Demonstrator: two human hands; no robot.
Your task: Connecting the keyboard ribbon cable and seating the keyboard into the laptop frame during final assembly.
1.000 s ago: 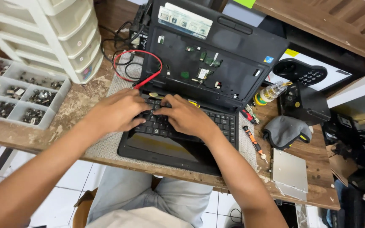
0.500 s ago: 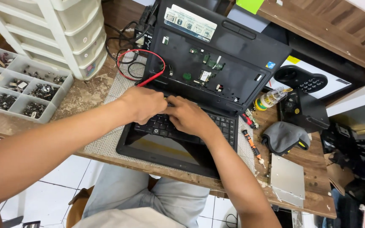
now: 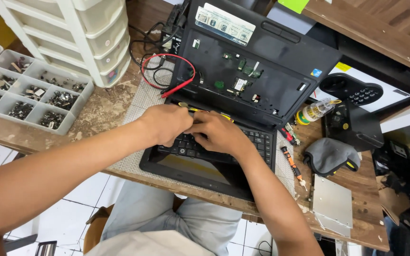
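A black laptop lies opened flat on a grey mat, its bared base (image 3: 262, 90) with small green boards away from me. Its loose keyboard (image 3: 262, 142) rests on the near half. My left hand (image 3: 167, 124) and my right hand (image 3: 219, 133) are pressed together over the keyboard's far edge, fingers curled down and fingertips meeting. A yellow and black tool (image 3: 225, 116) shows just beyond both hands, along the hinge. What the fingers pinch is hidden.
A red probe lead (image 3: 176, 88) loops left of the laptop. A parts tray (image 3: 79, 97) with small screws and white drawers (image 3: 98, 47) stand at left. An orange screwdriver (image 3: 290, 161), grey cloth (image 3: 330, 154), metal plate (image 3: 330, 201), small bottle (image 3: 316, 110) and a black keypad device (image 3: 357, 92) lie at right.
Both hands have drawn closer together at the keyboard's far edge. The view has shifted a little; the laptop has not moved.
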